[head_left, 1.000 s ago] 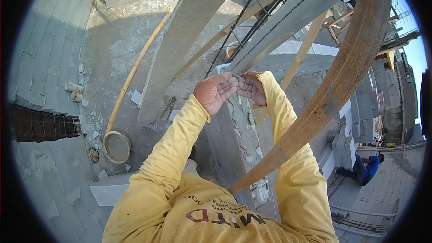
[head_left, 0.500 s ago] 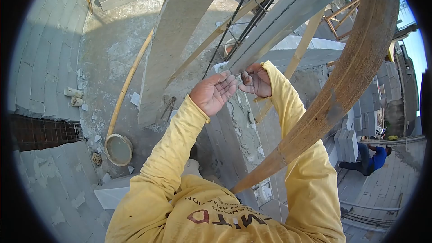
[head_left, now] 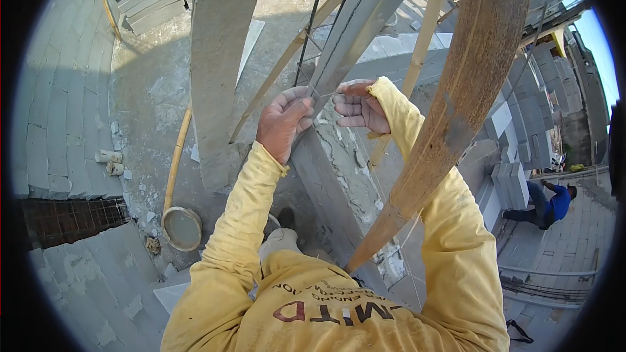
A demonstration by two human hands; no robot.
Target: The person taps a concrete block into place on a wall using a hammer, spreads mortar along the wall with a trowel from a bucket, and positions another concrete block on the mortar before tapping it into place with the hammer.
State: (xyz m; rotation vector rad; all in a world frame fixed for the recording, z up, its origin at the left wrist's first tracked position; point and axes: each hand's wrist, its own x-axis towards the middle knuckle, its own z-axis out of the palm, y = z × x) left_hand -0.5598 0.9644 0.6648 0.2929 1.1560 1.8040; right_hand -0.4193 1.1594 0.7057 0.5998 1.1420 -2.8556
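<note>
A thin pale string (head_left: pixel 324 95) runs between my two hands, in front of a long grey post (head_left: pixel 362 29) with a dark wavy line down it. My left hand (head_left: pixel 285 120) is closed, its thumb and fingers pinching the string at the post's left edge. On the other side, my right hand (head_left: pixel 360 104) pinches the string between thumb and forefinger, with the remaining fingers loosely curled. Below both hands lies the block wall top (head_left: pixel 349 166), rough with mortar. Another stretch of string (head_left: pixel 409 231) hangs by my right sleeve, beside the bamboo pole.
A thick bamboo pole (head_left: pixel 456 107) slants close past my right arm. To the left stand a concrete column (head_left: pixel 218 58) and a thin bamboo pole (head_left: pixel 177 159). A bucket (head_left: pixel 182 229) sits on the floor. A person in blue (head_left: pixel 555 205) bends beside stacked blocks (head_left: pixel 510 185).
My left hand has turned from an open palm to a closed pinch. My right hand's fingers have moved, and the string now shows between the hands. The view has shifted slightly.
</note>
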